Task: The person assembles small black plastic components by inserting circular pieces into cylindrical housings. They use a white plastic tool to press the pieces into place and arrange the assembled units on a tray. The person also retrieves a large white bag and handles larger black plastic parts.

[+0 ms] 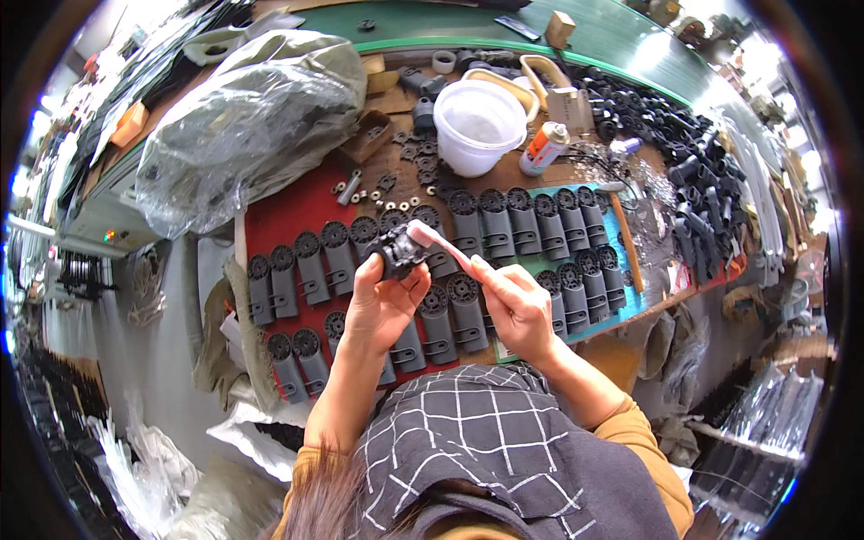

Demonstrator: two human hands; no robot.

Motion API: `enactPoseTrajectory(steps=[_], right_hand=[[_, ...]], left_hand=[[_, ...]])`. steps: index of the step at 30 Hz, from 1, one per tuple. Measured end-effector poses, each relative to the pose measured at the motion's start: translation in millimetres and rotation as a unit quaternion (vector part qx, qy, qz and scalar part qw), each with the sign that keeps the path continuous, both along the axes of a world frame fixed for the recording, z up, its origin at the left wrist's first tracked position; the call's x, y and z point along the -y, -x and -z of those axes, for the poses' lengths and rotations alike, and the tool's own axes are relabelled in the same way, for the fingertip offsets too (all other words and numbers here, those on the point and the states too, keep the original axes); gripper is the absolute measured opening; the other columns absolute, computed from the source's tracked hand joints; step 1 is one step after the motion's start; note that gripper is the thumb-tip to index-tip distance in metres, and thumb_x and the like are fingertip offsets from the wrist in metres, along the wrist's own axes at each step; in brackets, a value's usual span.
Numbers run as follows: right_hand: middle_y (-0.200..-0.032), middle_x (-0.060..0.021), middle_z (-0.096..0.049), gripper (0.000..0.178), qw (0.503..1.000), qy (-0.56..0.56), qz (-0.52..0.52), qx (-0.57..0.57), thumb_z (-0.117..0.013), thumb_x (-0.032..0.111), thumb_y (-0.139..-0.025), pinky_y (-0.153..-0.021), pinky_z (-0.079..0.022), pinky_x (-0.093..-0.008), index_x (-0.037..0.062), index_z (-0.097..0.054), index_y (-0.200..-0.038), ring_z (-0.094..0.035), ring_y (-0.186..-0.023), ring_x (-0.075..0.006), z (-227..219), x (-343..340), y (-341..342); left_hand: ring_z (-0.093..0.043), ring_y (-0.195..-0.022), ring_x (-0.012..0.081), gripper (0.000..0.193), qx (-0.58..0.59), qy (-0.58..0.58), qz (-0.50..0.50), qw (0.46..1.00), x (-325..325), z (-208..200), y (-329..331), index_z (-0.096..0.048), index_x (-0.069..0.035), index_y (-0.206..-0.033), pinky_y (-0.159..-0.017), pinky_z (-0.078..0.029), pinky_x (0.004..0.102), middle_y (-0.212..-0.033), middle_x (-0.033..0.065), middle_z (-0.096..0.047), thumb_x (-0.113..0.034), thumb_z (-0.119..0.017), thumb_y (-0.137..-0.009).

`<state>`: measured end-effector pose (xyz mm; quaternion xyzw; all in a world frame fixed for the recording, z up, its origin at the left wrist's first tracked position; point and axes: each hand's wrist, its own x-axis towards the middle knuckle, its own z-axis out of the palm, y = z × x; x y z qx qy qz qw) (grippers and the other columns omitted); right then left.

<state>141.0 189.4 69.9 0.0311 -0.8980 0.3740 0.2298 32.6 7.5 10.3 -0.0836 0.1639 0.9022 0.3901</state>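
Note:
My left hand [382, 310] is closed around a small black plastic part [396, 253], raised over the workbench. My right hand [520, 310] pinches the thin handle of a pink toothbrush-like brush [448, 247]. The brush's pale head meets the upper right side of the black part; its bristles are not clear to see. Under and around both hands lie rows of dark grey plastic housings [311, 270] with round black ends. They rest on a red mat [270, 216] at the left and a light blue sheet [630, 301] at the right.
Beyond the rows stand a white plastic tub [479, 126] and an orange-and-white spray can [544, 148]. Small black parts and white rings [414, 202] lie nearby. A plastic-covered bundle [256, 126] sits at the back left. Black parts [706, 193] are heaped at the right, past a wooden strip [627, 243].

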Motion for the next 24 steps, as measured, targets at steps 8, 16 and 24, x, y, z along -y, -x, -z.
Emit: enactPoseTrajectory(steps=[8, 16, 24], right_hand=[[-0.086, -0.0094, -0.064, 0.045, 0.998, 0.035, 0.054, -0.009, -0.059, 0.0, -0.079, -0.063, -0.054, -0.0345, 0.0079, -0.06, -0.124, -0.063, -0.074, -0.0263, 8, -4, -4], [-0.084, -0.0081, -0.059, 0.039, 0.992, 0.094, 0.062, -0.055, -0.061, 0.012, -0.087, -0.067, -0.05, -0.0324, 0.006, -0.056, -0.125, -0.06, -0.071, -0.0206, 19, -1, 5], [-0.083, 0.0071, -0.045, 0.047, 0.881, 0.449, -0.064, 0.133, -0.074, 0.02, -0.083, -0.065, -0.039, -0.0199, 0.002, -0.05, -0.12, -0.043, -0.075, -0.0036, 16, 20, 37]], left_hand=[[-0.063, -0.091, 0.0234, 0.05, -0.023, -0.001, 0.006, 1.0, -3, -5, 15, -0.06, 0.0, -0.112, -0.089, -0.049, 0.0373, -0.1, 0.0134, -0.067, -0.041, -0.066, -0.084], [-0.064, -0.095, 0.0215, 0.046, -0.155, 0.089, -0.048, 0.983, -5, 5, 23, -0.056, -0.004, -0.119, -0.092, -0.05, 0.0352, -0.107, 0.0115, -0.065, -0.036, -0.063, -0.087], [-0.056, -0.107, 0.0205, 0.058, -0.329, 0.169, -0.045, 0.928, -26, -12, 7, -0.045, 0.003, -0.128, -0.095, -0.044, 0.035, -0.116, 0.0098, -0.056, -0.018, -0.069, -0.08]])
